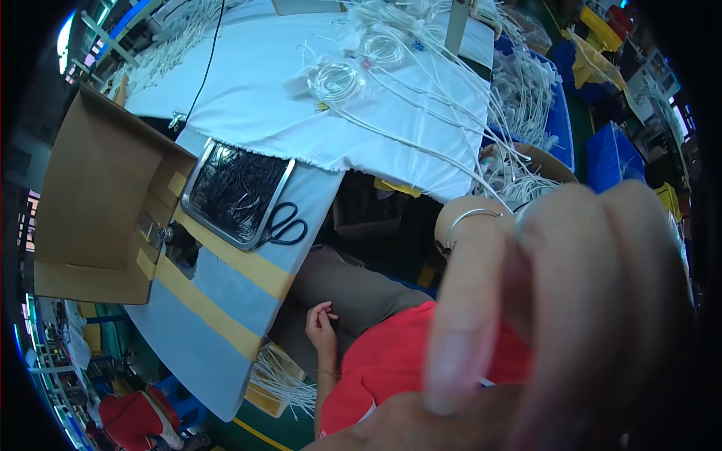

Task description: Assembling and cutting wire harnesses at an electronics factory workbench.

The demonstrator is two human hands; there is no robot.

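Note:
My left hand (321, 322) rests over my grey trousers, a thin bracelet on its wrist. Its fingers are loosely curled and a little apart, with nothing visible in them. Very near the camera, my right hand (579, 301) fills the lower right, large and blurred, its fingers bent. Whether it grips anything cannot be made out. A silver bangle (475, 215) shows just behind it. Left of my lap, black-handled scissors (287, 224) lie against the edge of a metal tray (194, 197) full of thin dark pieces.
An open cardboard box (105, 195) stands at the left on the blue-grey table, by yellow tape strips (210, 312). White cloth (248, 90) covers the far table, with coiled white cables (335, 81) on it. Blue bins (613, 154) stand at the far right. Another person in red (135, 421) is lower left.

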